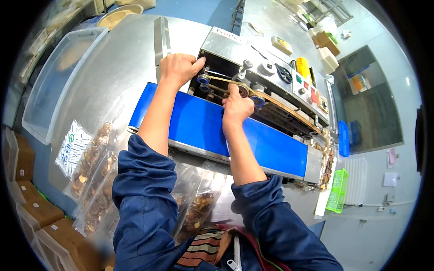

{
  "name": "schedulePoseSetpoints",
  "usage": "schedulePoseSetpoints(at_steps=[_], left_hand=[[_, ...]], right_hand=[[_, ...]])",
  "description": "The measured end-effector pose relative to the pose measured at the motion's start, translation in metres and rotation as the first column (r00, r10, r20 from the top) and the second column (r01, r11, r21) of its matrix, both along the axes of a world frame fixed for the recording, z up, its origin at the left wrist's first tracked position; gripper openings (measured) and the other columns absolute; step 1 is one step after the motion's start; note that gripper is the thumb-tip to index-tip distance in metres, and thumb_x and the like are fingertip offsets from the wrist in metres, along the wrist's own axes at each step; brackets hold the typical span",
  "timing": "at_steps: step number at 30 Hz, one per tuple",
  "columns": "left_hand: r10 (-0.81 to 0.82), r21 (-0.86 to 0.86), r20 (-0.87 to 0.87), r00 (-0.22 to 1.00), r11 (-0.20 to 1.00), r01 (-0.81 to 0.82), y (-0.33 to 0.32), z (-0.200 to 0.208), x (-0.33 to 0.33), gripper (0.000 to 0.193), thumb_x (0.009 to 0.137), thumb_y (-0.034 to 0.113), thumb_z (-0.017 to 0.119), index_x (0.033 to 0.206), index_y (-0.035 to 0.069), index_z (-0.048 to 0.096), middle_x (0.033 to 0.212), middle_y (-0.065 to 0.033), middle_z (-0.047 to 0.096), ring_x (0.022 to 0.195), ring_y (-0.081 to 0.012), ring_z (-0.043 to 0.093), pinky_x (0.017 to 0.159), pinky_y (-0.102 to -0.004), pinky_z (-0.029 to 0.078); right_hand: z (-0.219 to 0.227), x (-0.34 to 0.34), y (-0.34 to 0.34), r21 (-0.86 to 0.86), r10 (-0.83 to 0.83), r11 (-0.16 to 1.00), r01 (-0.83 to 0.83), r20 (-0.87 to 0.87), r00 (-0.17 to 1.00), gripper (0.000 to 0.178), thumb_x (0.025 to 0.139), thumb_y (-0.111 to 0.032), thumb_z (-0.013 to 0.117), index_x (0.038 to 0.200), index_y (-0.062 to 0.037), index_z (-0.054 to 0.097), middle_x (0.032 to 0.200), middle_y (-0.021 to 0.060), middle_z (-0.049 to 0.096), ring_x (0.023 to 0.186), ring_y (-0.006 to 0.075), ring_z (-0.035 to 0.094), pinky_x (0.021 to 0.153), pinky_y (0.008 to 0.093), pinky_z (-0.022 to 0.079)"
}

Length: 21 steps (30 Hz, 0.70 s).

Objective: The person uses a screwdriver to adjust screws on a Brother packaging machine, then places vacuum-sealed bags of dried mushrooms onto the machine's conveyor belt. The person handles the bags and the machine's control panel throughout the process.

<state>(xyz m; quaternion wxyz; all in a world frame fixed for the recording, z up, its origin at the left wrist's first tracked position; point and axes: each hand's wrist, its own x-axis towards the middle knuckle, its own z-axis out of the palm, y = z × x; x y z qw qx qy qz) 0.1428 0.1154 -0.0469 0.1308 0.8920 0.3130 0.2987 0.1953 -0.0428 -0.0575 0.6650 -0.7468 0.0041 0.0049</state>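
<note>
Sealing machine [221, 47] set centre to upper right on steel table [113, 58]. Left hand [180, 70] curled at its left end, right hand [238, 108] curled by belt pulleys [257, 99]; grip can't be told on either. Blue conveyor [199, 119] partly blocked by both forearms [156, 119]. Filled bags [101, 189] laid lower left, clear tub [36, 108] placed upper left.

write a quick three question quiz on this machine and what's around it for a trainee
1. Multiple choice: what colour is the wide belt? A) red B) blue C) yellow
2. True or false: in the picture, the green basket is to the right of the wide belt.
3. Short answer: which hand is at the left end of the machine?

Key: 1. B; 2. True; 3. The left hand
</note>
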Motion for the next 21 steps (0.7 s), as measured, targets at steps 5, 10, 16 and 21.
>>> schedulePoseSetpoints(at_steps=[5, 10, 16, 21], left_hand=[[-0.008, -0.024, 0.004, 1.0, 1.0, 0.009, -0.002, 0.002, 0.001, 0.046, 0.08, 0.053, 0.049, 0.058, 0.016, 0.066, 0.06, -0.0068, 0.062, 0.059, -0.0261, 0.061, 0.05, -0.0373, 0.046], [-0.011, -0.031, -0.011, 1.0, 0.999, 0.011, -0.001, 0.003, 0.0, 0.046, 0.08, 0.053, 0.049, 0.059, 0.017, 0.067, 0.059, -0.0068, 0.062, 0.058, -0.0258, 0.061, 0.05, -0.0373, 0.046], [-0.009, -0.011, -0.025, 1.0, 1.0, 0.009, -0.001, 0.004, 0.0, 0.045, 0.08, 0.052, 0.049, 0.059, 0.018, 0.068, 0.059, -0.0062, 0.062, 0.058, -0.0254, 0.061, 0.05, -0.037, 0.046], [-0.006, -0.032, -0.047, 0.999, 0.999, 0.004, -0.002, 0.005, 0.0, 0.045, 0.08, 0.052, 0.049, 0.059, 0.018, 0.068, 0.059, -0.0059, 0.062, 0.057, -0.0248, 0.061, 0.049, -0.0365, 0.046]], right_hand=[[-0.011, -0.002, 0.004, 0.148, -0.111, 0.981, 0.128, -0.119, 0.987, 0.034, 0.073, -0.02, 0.074, 0.061, 0.0017, 0.051, 0.048, 0.0102, 0.053, 0.035, 0.0163, 0.049, 0.034, 0.0265, 0.039], [-0.016, 0.004, -0.005, 0.168, 0.089, 0.984, -0.062, -0.162, 0.983, 0.033, 0.078, -0.023, 0.071, 0.069, 0.0025, 0.053, 0.049, 0.0093, 0.053, 0.036, 0.0156, 0.049, 0.033, 0.0258, 0.035], [-0.024, 0.005, -0.029, 0.406, 0.377, 0.86, -0.309, -0.097, 0.921, 0.032, 0.088, -0.031, 0.061, 0.082, 0.0007, 0.058, 0.065, 0.0112, 0.062, 0.055, 0.0167, 0.06, 0.043, 0.0212, 0.042], [-0.027, 0.003, -0.035, 0.59, 0.381, 0.776, -0.225, -0.153, 0.912, 0.035, 0.087, -0.033, 0.06, 0.083, 0.0015, 0.057, 0.07, 0.0117, 0.064, 0.065, 0.0212, 0.064, 0.046, 0.0224, 0.045]])
